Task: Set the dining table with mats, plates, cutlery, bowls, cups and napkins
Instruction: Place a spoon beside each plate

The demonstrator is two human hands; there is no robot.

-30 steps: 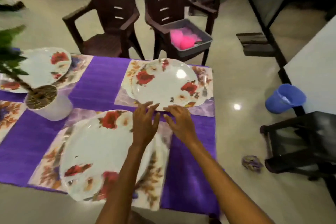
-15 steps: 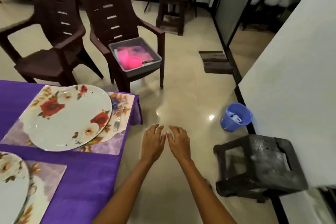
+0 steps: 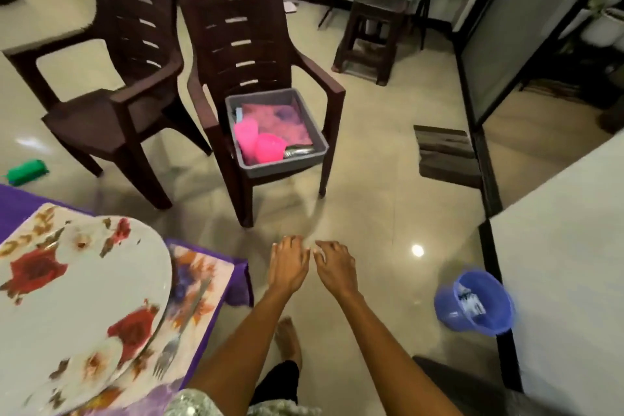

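Observation:
My left hand point(image 3: 287, 266) and my right hand point(image 3: 336, 267) hang side by side over the floor, both empty with fingers loosely spread. To their left, a flowered plate point(image 3: 84, 294) lies on a floral mat point(image 3: 199, 284) at the corner of the purple-covered table point(image 3: 241, 284), with a fork point(image 3: 169, 353) beside the plate. Ahead, a grey tub point(image 3: 304, 164) rests on a brown chair point(image 3: 250, 44). Inside it are a pink cup point(image 3: 245, 137), a pink bowl point(image 3: 270, 146), pinkish cloth and some metal cutlery point(image 3: 299, 151).
A second brown chair point(image 3: 128, 54) stands left of the first. A blue bucket point(image 3: 474, 302) sits on the floor at right, beside a white counter point(image 3: 567, 246). A dark stool point(image 3: 374, 34) and a floor mat point(image 3: 445, 155) lie further off. A green object point(image 3: 27, 171) lies at left.
The view has swung right, away from the table and toward the chair with the tub. My hands left the plate and now hover over the floor, closer to the chair.

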